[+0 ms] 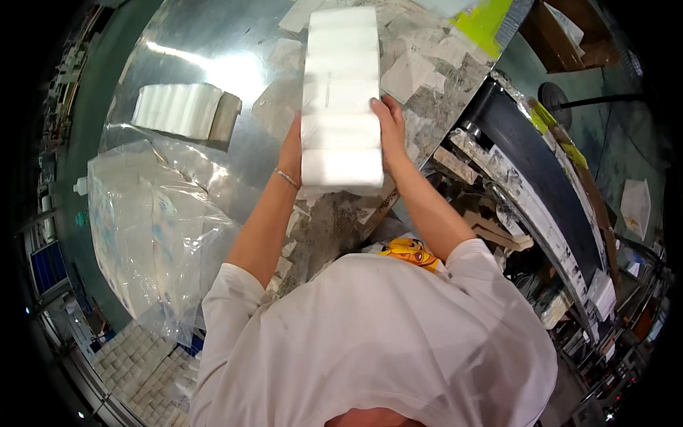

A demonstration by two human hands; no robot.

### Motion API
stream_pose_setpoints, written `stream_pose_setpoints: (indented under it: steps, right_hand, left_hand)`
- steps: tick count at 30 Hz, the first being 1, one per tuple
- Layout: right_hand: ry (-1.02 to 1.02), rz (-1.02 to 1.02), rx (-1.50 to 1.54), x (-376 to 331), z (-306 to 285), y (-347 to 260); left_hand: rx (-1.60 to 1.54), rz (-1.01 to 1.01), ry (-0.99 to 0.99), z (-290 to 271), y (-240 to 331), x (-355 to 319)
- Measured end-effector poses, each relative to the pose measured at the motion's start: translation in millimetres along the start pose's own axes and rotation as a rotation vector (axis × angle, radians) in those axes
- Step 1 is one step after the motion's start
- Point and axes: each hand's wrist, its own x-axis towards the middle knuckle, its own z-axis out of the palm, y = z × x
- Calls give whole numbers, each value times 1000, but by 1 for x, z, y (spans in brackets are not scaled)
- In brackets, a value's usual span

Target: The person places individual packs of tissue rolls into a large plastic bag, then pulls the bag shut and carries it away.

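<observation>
Both hands clamp one long white pack of tissue rolls (340,99) between them at the upper centre of the frame. Left hand (290,153) presses flat against the pack's left side near its lower end, mostly hidden behind it, with a thin bracelet (287,178) at the wrist. Right hand (393,128) presses the right side a little higher, fingers laid along the edge. Neither hand wraps under the pack; it is held by side pressure alone, above the shiny metal desk (213,43).

Going left to right: at the left of the frame a large clear plastic bag (153,228) lies slack over the desk's edge. Above it, at the upper left, a shorter white pack (178,110) rests on the desk against a metal block. Paper scraps (420,78) are stuck about the surface on the right of the held pack. Further right a dark conveyor belt (533,164) curves down the frame.

Risks, as I judge them: the pack is long and the hands grip only its near end, so the far end may sag or the rows may buckle in the middle and spill. Squeezed too lightly, it could slide down between the palms; squeezed too hard, the soft rolls would crush. The slack bag's mouth is not held apart, so a pack pushed at it would likely catch on the film. The desk's gloss may also let a set-down pack skid.
</observation>
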Motion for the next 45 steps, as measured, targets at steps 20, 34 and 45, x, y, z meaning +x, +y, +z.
stream_pose_setpoints:
  steps: [20, 34, 45]
  right_hand:
    - [-652, -234, -216, -193, 46, -112]
    - [-1907, -1095, -454, -392, 226, -4]
    - [-1663, -1443, -847, -338, 289, 21]
  left_hand:
    - [1120, 1125, 414, -129, -49, -263]
    - [830, 1081, 1388, -378, -18, -391]
    - [752, 1158, 1198, -373, 37, -476]
